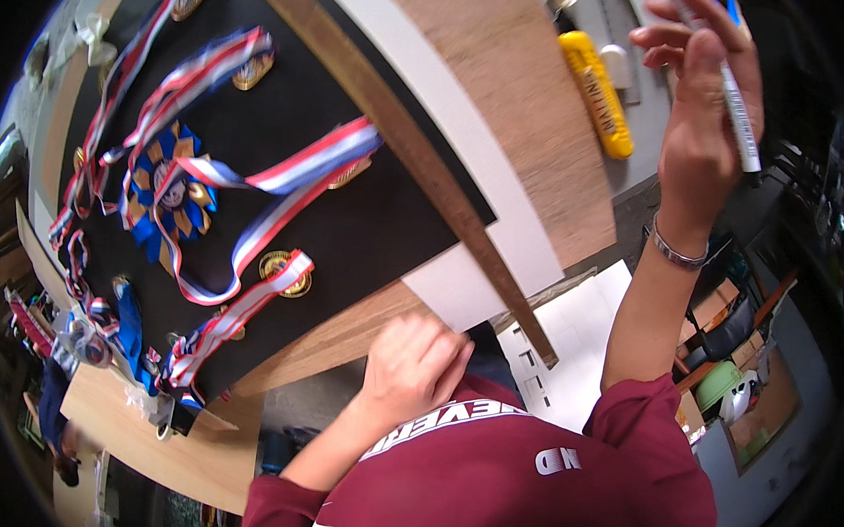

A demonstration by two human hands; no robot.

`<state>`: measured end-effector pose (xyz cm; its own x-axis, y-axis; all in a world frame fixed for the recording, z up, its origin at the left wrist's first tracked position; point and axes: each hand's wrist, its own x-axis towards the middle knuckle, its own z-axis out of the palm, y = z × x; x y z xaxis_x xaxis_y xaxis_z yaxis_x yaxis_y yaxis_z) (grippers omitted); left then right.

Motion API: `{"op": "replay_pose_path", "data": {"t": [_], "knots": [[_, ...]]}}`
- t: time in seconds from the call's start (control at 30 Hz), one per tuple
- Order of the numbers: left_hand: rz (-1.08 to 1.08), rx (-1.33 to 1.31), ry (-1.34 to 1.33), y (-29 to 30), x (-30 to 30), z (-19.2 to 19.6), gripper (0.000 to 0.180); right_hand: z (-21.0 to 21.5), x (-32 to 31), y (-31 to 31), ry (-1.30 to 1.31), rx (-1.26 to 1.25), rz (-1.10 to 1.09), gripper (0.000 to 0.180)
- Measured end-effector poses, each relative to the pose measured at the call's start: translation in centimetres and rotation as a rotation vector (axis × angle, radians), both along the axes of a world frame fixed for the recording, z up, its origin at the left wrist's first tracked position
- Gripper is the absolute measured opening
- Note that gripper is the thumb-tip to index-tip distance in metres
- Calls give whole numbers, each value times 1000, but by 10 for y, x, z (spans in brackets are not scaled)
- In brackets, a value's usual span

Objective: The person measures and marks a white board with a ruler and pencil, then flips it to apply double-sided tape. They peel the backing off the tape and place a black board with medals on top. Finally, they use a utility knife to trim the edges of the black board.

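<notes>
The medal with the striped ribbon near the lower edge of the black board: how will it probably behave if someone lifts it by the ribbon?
The ribbon lies in loose folds, so it probably is floppy and would drape. The gold medal looks like metal, so it would likely hang down and swing. On the smooth black board it may slide easily.

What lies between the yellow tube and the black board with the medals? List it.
In the head view, bare wooden tabletop and a white mat board lie between the yellow tube and the black board, crossed by a dark wooden strip.

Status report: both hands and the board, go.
Left hand pressing down on white board at its near corner. Right hand raised, gripping pen. Wooden strip lies across the board; medals on black sheet.
</notes>
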<state>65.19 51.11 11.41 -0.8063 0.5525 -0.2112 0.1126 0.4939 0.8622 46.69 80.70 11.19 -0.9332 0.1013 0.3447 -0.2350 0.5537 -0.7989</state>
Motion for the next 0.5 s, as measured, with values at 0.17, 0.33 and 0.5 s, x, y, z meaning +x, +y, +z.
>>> {"op": "replay_pose_path", "data": {"t": [0.17, 0.33, 0.5], "knots": [[-296, -364, -608, -54, 91, -4, 15, 3, -35, 30, 89, 654, 307, 28], [-537, -320, -601, -77, 117, -18, 23, -23, -74, 34, -4, 305, 506, 48], [-606, -96, -725, -58, 103, -32, 22, -33, -108, 31, -260, -185, 708, 37]]}}
